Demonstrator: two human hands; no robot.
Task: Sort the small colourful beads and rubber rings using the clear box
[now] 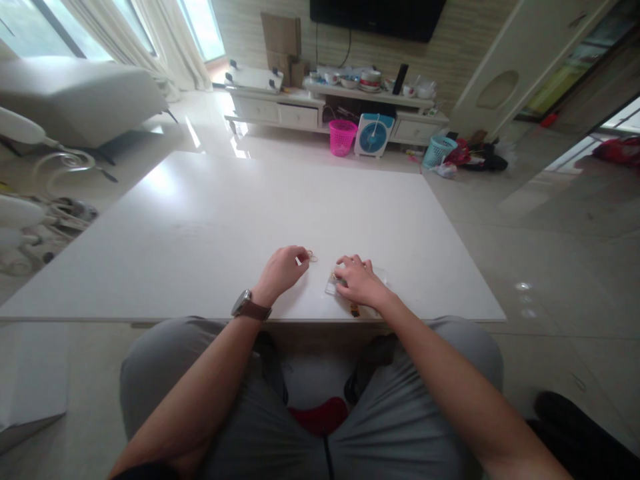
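My left hand (286, 268), with a brown-strapped watch (245, 305) at the wrist, is over the white table (240, 220). Its thumb and index finger are pinched at one end of a thin yellowish loop (313, 257), which looks like a rubber band. To the right, my right hand (359, 280) lies over a shallow clear plastic box (330, 288), fingers bent and apart. Small yellowish bits show between thumb and index finger; the hand hides most of the box. Close to the table's front edge lies a small black and orange object (355, 310), partly under the right wrist.
My knees are against the table's near side. Across the floor stand a low white cabinet (255, 107) with dishes, a pink basket (343, 138), a blue and white fan (373, 135) and a light blue basket (439, 151). A pale sofa (100, 100) is at far left.
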